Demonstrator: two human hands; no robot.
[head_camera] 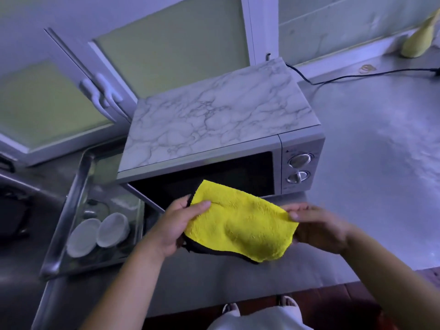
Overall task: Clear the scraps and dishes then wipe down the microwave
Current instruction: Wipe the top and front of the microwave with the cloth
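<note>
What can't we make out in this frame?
Head view only.
Microwave front: dark, lower part behind the yellow cloth; door state and contents unclear.
Dials: markings too small.
Pale yellow object, top right: cut by frame edge.
Left hand, right hand: fingers hidden under cloth.

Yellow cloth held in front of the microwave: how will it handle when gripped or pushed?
Probably floppy: the yellow cloth sags between the left hand and right hand pinching its opposite edges. Likely light, since pinches alone carry it. Its plush pile should resist slipping but may bunch when pushed over the microwave.
</note>
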